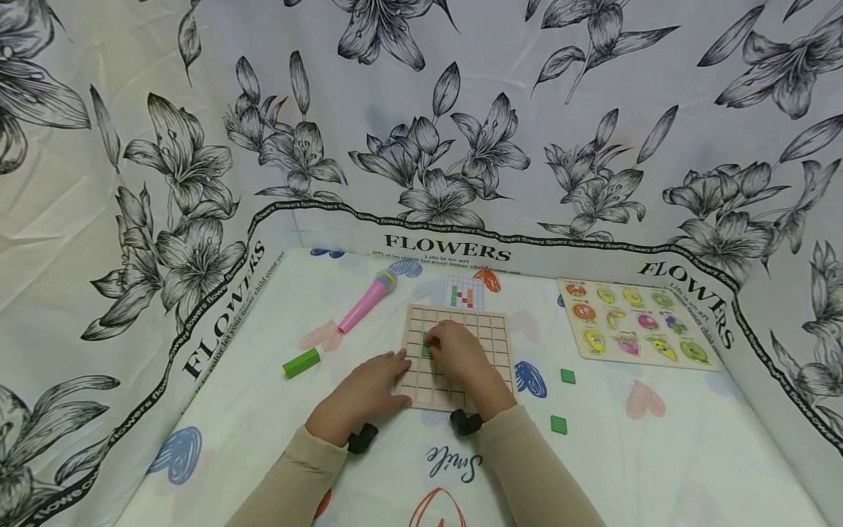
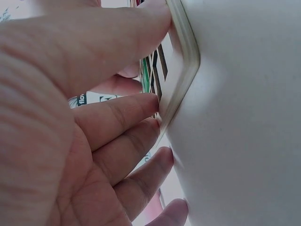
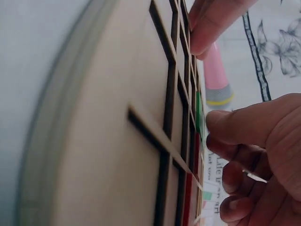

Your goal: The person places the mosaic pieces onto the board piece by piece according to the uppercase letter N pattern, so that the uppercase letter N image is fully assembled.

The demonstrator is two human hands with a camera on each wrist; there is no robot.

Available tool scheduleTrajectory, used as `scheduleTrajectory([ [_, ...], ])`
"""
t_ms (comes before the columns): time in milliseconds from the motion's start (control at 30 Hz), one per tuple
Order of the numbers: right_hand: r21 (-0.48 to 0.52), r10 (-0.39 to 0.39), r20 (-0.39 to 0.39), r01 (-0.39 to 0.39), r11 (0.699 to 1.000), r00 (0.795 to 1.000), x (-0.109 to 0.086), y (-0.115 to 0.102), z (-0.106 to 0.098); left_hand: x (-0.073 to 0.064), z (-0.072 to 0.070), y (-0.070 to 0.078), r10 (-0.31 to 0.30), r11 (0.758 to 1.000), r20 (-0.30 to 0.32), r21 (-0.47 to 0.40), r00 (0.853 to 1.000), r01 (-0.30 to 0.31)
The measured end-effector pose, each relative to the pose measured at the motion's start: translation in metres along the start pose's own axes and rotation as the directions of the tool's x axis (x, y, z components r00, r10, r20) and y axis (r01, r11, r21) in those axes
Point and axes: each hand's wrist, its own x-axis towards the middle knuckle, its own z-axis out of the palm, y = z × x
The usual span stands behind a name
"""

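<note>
A light wooden grid board (image 1: 421, 399) lies in front of me. My left hand (image 1: 369, 388) rests at its left edge, fingers extended; in the left wrist view the thumb (image 2: 150, 23) and fingertips touch the board's side. Over the upper left cells, my right hand (image 1: 461, 355) has its fingers curled and pinches at a green tile (image 1: 426, 352). The thumb tip (image 3: 217, 121) meets that tile at the board's surface in the right wrist view. Red tiles (image 3: 187, 200) sit in nearby cells, hidden from the head camera by the right hand.
A small pattern card (image 1: 453, 296) lies behind the board. To the left are a pink toy microphone (image 1: 361, 306) and a green block (image 1: 301, 363). Two loose green tiles (image 1: 568, 376) and a fruit picture board (image 1: 596, 333) lie on the right. Flowered cloth (image 1: 435, 183) hangs around the table.
</note>
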Motion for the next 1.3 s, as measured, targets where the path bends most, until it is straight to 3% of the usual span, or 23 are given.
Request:
scheduleTrajectory([
  [200, 0.065, 0.053, -0.033, -0.05, 0.997, 0.998, -0.015, 0.017, -0.022, 0.001, 0.0, 0.003, -0.033, 0.999, 0.014, -0.012, 0.999, 0.033],
  [333, 0.131, 0.139, -0.074, -0.128, 0.983, 0.988, -0.035, 0.046, -0.047, 0.002, 0.001, 0.004, -0.052, 0.998, 0.02, -0.018, 0.998, 0.052],
  [500, 0.141, 0.31, -0.118, -0.293, 0.946, 0.943, -0.079, 0.111, -0.085, 0.001, 0.001, 0.006, -0.061, 0.998, 0.026, -0.01, 0.998, 0.062],
  [633, 0.114, 0.438, -0.023, -0.433, 0.894, 0.899, -0.114, 0.158, -0.102, -0.001, -0.001, 0.007, -0.073, 0.997, 0.023, -0.005, 0.997, 0.073],
  [733, 0.105, 0.471, 0.045, -0.473, 0.875, 0.881, -0.128, 0.178, -0.102, -0.002, -0.002, 0.006, -0.077, 0.997, 0.017, -0.004, 0.997, 0.077],
  [1100, 0.113, 0.418, -0.023, -0.413, 0.903, 0.908, -0.128, 0.185, -0.084, -0.002, -0.001, 0.007, -0.069, 0.997, 0.021, -0.02, 0.997, 0.069],
  [1300, 0.16, 0.441, -0.105, -0.422, 0.892, 0.892, -0.126, 0.174, -0.083, 0.0, 0.0, 0.007, -0.063, 0.998, 0.014, -0.012, 0.998, 0.063],
])
